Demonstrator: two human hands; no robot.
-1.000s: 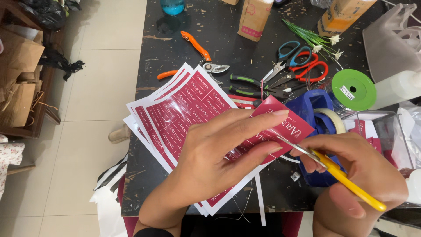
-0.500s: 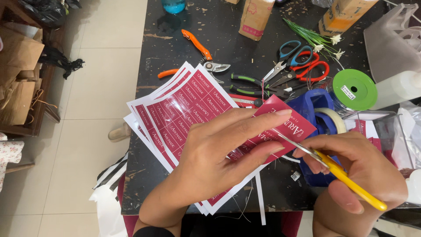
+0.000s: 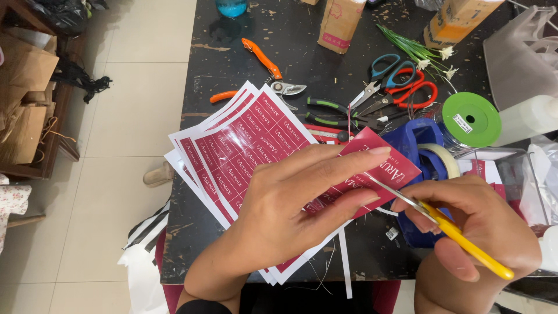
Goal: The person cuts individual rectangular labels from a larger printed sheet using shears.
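My left hand [image 3: 290, 215] pinches a red label strip [image 3: 381, 168]; my right hand [image 3: 471, 232] clamps yellow-handled scissors [image 3: 447, 229], blades meeting the strip's edge.

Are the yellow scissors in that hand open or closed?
Open: the yellow scissors' blades straddle the red label strip, held by the left hand.

A scuffed black table [image 3: 232, 70] carries red label sheets [image 3: 232, 151], orange pruners [image 3: 264, 61], scissors [image 3: 401, 81] and a green spool [image 3: 471, 119].

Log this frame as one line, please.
left hand: holds red label strip | right hand: yellow-handled scissors cutting strip | below: red label sheets on black table
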